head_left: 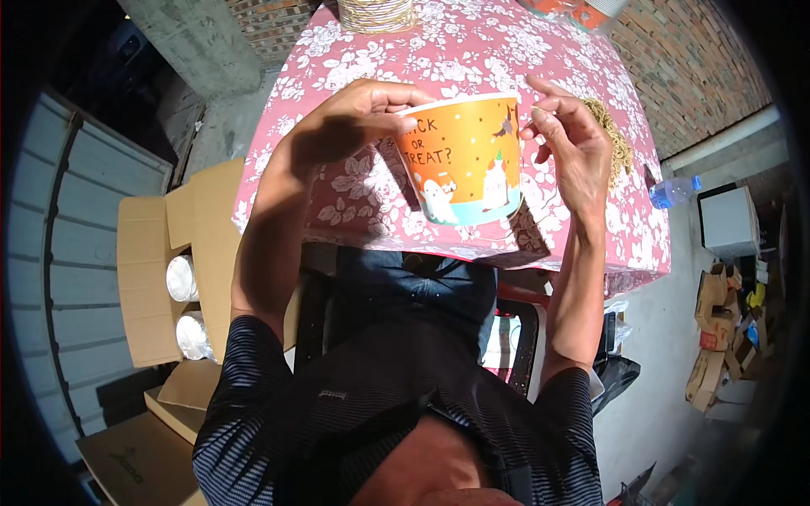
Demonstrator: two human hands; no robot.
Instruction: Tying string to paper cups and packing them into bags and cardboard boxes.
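An orange paper bucket (pixel 464 164) with a pale rim, a turquoise base and ghost and bat pictures is held above the table, tilted slightly. My left hand (pixel 367 118) grips its rim at the left, thumb on the outside and the other fingers behind the edge. My right hand (pixel 574 143) is beside the bucket's right side, its fingers bent and apart; I see nothing between them. Right behind that hand, a bundle of tan twine (pixel 623 143) lies on the table, partly covered by it.
The table wears a pink cloth (pixel 456 59) with white flowers. At its far edge are a round stack (pixel 375 15) with cord-like bands and orange containers (pixel 582 15). A plastic bottle (pixel 673 192) is at the right. Open cardboard boxes (pixel 152 278) stand left, more cardboard (pixel 717 329) right.
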